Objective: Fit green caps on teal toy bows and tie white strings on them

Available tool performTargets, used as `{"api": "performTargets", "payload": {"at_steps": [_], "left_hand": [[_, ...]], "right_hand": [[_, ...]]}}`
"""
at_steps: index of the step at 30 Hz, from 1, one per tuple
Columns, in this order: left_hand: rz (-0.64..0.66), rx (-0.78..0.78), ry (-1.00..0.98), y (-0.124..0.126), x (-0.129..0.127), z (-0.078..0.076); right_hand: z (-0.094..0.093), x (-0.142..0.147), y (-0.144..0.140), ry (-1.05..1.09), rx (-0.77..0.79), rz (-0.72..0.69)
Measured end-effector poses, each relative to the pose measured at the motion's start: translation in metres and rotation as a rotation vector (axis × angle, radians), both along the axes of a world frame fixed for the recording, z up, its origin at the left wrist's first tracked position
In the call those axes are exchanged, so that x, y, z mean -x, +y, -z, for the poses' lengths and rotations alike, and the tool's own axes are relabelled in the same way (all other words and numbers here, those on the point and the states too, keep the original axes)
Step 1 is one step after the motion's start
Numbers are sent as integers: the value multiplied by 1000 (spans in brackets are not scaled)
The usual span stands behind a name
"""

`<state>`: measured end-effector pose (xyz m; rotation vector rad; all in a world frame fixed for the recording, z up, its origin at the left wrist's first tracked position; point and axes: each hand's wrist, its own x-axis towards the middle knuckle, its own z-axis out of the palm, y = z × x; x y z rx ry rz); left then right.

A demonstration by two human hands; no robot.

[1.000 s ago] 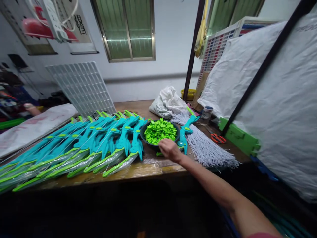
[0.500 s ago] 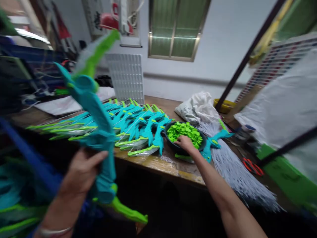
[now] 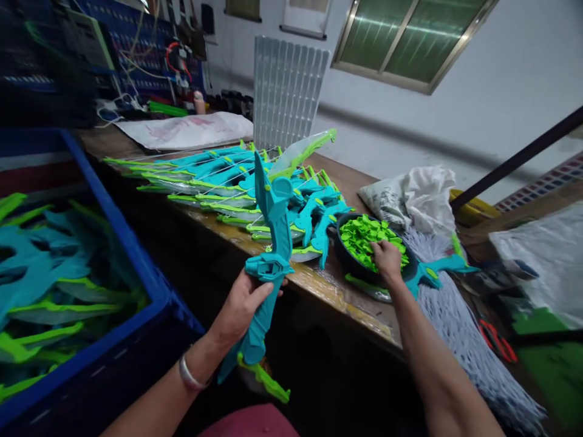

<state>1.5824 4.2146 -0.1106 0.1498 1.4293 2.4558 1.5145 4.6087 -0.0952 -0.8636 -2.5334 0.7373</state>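
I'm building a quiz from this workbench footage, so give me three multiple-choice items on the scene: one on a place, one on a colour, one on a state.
1. Where is the right hand?
A. In the bowl of small pieces
B. On the scissors
C. Inside the blue crate

2. What colour are the small pieces in the dark bowl?
A. Red
B. Bright green
C. White

3. How is the toy bow in the left hand held?
A. Lying flat on the table
B. Raised roughly upright, gripped at its middle
C. Dropped into the crate

Answers:
1 A, the fingers rest on the pieces in the bowl.
2 B, the heap is bright green.
3 B, the hand closes around the teal grip, with green tips above and below.
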Motion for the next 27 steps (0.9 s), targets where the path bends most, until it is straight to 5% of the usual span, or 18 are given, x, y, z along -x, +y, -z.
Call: {"api": "performTargets", "payload": {"at_steps": [10,16,22,27], "left_hand": [[-46,46,-26,13,11,-10],[0,-15,-119,38,3,-6],[105,32,-133,45,-14,1],[148,37,-67,39,-16,-9]], "right_hand": [[-13,-11,-16,432,682,1],[-23,-47,-88,619,896,-189],[-30,-105,-176,779,521,-618],[-38,-112,-197,815,7,-955]]}}
